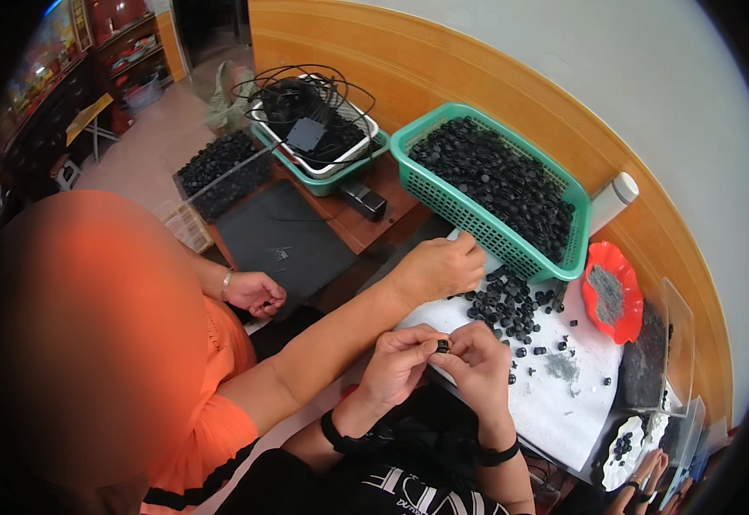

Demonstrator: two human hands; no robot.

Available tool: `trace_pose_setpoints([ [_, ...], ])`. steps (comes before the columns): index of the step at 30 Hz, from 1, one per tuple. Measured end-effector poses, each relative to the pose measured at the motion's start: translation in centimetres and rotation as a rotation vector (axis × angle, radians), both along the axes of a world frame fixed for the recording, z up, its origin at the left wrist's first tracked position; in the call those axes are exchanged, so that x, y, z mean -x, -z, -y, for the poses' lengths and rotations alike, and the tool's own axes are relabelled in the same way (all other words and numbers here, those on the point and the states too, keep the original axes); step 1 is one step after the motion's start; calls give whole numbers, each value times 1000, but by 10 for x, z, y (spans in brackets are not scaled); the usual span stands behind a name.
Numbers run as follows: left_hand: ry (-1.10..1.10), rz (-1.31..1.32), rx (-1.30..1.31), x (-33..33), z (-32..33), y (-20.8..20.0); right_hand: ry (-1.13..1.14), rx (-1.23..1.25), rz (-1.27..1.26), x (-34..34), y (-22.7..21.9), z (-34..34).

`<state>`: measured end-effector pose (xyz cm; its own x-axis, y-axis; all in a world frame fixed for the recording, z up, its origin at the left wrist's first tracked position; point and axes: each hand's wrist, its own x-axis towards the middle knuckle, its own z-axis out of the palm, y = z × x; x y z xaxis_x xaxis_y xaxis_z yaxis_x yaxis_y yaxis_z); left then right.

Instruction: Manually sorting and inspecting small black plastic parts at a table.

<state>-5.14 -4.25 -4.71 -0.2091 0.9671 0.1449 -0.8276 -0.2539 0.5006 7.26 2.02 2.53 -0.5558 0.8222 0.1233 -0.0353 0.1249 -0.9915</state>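
Observation:
My left hand (pixel 398 367) and my right hand (pixel 481 365) meet above the near edge of the white work surface. Their fingertips pinch a small round black part (pixel 442 347) between them, largely covered by the fingers. Just beyond lies a loose pile of small black round parts (pixel 512 309), with single ones scattered nearer to me. To my left, a co-worker in an orange shirt (pixel 220 360) stretches an arm across; that person's hand (pixel 445 268) is closed at the edge of the pile. The co-worker's other hand (pixel 256 294) is over a dark board.
A green basket (pixel 495 225) full of black parts stands behind the pile. Right of it are a white bottle (pixel 615 199) and a red scalloped dish (pixel 634 319) of grey bits. A dark board (pixel 293 232), a cable-topped tub (pixel 319 176) and a white dish (pixel 616 472) lie around.

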Motion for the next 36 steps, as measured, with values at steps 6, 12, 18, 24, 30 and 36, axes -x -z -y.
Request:
trace_pose_setpoints([
  [6,104,157,-42,-2,-2,-1,183,-1199,265,-3,10,1],
  [12,84,39,-37,-5,1,-4,-81,381,-250,-10,9,-1],
  [18,61,20,-41,-4,-1,-9,48,97,-141,-9,13,12],
  [24,36,30,-20,-5,1,-17,131,-579,137,-3,6,9],
  [30,90,33,-69,-3,2,-10,218,-1213,217,1,14,8],
  [36,74,40,-81,-5,-1,-6,173,-980,173,0,13,7],
])
